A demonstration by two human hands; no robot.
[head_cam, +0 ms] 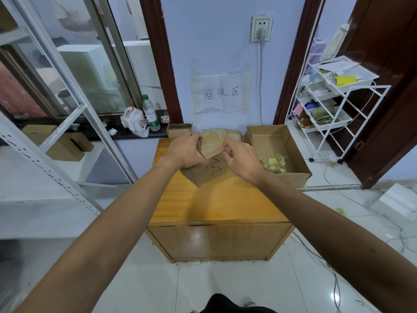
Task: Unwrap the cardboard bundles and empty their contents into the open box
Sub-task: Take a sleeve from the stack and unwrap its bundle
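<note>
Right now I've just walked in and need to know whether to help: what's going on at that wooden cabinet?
A person stands at the wooden cabinet holding one cardboard bundle above its top. The left grip holds the bundle's left side while the right grip pinches its right edge, apparently working the wrapping loose. More bundles wait at the back by the wall. The open box on the right already holds a pile of yellowish pieces.

Wooden surface (pixel 216 199) stood against the wall. Paper sign (pixel 222 92) was taped above it, wall socket (pixel 261 28) higher up with a plug in. Left of it on the dark sill: water bottle (pixel 151 114) upright, plastic bag (pixel 134 120) just beside. Right of it: white wire trolley (pixel 334 105) holding a yellow roll (pixel 345 80).
</note>
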